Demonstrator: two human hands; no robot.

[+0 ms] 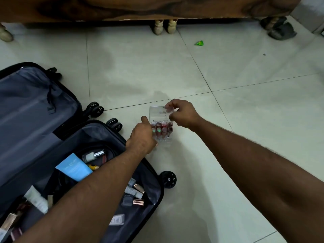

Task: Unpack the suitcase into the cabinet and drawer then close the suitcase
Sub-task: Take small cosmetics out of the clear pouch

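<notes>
Unpacking at an early stage. The suitcase lies open on the floor, tubes and bottles inside. Just right of it, the left hand and right hand grip a clear box of small bottles.

Print on the blue tube is too blurred to read.

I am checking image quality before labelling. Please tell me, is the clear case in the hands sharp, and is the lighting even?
Head view: the clear case between the left hand and right hand is slightly soft, its lid washed out against pale tiles; lighting is dim and greenish; wide-angle distortion bends the tile lines.
</notes>
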